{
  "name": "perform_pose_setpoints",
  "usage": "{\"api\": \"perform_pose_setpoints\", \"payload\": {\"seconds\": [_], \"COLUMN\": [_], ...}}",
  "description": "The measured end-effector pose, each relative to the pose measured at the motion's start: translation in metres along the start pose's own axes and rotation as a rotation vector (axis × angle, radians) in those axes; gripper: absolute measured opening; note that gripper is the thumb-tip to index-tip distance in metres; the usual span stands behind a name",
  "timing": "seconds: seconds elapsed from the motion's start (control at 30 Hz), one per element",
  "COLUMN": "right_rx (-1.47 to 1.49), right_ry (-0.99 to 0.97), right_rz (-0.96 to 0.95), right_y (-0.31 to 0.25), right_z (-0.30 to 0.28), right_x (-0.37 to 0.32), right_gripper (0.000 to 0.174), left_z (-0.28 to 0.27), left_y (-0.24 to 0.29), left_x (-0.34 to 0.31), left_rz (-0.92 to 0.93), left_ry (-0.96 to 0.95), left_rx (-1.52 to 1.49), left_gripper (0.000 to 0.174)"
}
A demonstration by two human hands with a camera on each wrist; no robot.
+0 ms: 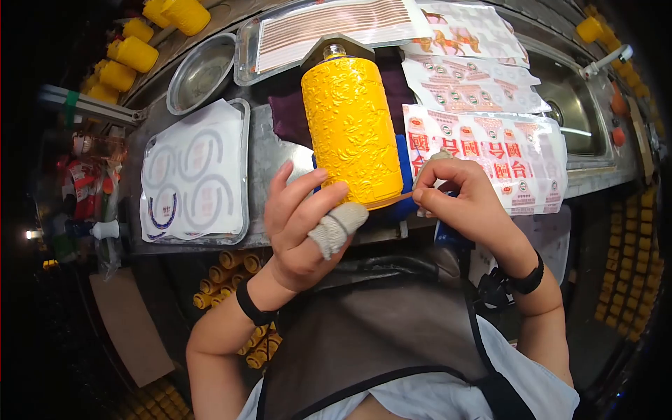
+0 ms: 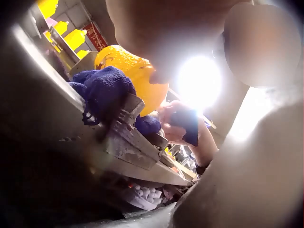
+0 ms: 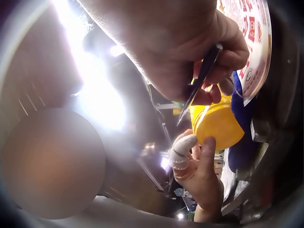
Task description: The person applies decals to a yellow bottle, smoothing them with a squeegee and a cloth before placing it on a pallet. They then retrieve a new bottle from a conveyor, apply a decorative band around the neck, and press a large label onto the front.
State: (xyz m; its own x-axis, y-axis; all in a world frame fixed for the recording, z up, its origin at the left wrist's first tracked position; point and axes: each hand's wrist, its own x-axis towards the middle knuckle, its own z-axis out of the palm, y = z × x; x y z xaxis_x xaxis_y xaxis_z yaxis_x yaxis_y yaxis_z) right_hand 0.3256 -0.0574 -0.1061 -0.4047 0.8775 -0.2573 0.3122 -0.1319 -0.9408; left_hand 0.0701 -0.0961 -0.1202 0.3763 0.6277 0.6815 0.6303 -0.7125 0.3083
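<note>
A yellow bottle [image 1: 352, 129] with raised floral relief lies tilted, its clear neck at the far end in a dark angular rest. My left hand [image 1: 304, 224] holds it near the base, fingers along its side and thumb against the yellow bottom [image 3: 220, 126]. A white knit sleeve [image 1: 337, 229] covers one left digit. At the base's right edge, my right hand [image 1: 458, 196] pinches the end of a thin brownish strip [image 1: 418, 197] that runs along the rim. The same hand grips a slim dark pointed tool [image 3: 202, 80]. Blue cloth [image 2: 108, 88] pads the support under the bottle.
On the left, a tray [image 1: 245, 175] bears a sheet of ring-shaped stickers [image 1: 189, 168]. Behind are a metal bowl [image 1: 203, 73] and a striped sheet [image 1: 343, 28]. Red-printed label sheets [image 1: 490, 157] lie right, before a sink [image 1: 577, 105]. More yellow bottles [image 1: 133, 54] stand back left.
</note>
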Motion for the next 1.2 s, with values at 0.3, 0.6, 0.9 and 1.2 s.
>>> {"api": "perform_pose_setpoints", "payload": {"seconds": [0.3,0.6,0.9,1.2], "right_rx": [-0.027,0.019,-0.078,-0.128], "right_ry": [0.027,0.015,0.032,-0.007], "right_rz": [-0.055,-0.052,-0.046,-0.117], "right_y": [-0.004,-0.021,-0.015,-0.026], "right_z": [0.01,0.01,0.013,0.008], "right_x": [0.003,0.001,0.006,0.0], "right_gripper": [0.014,0.015,0.014,0.008], "left_z": [0.008,0.009,0.007,0.019], "left_y": [-0.011,-0.008,-0.01,-0.008], "left_x": [0.009,-0.021,0.016,-0.019], "left_rz": [0.048,-0.193,0.152,-0.183], "left_ry": [0.045,0.133,-0.027,0.195], "left_rx": [-0.128,-0.236,-0.015,-0.236], "left_gripper": [0.039,0.034,0.025,0.028]}}
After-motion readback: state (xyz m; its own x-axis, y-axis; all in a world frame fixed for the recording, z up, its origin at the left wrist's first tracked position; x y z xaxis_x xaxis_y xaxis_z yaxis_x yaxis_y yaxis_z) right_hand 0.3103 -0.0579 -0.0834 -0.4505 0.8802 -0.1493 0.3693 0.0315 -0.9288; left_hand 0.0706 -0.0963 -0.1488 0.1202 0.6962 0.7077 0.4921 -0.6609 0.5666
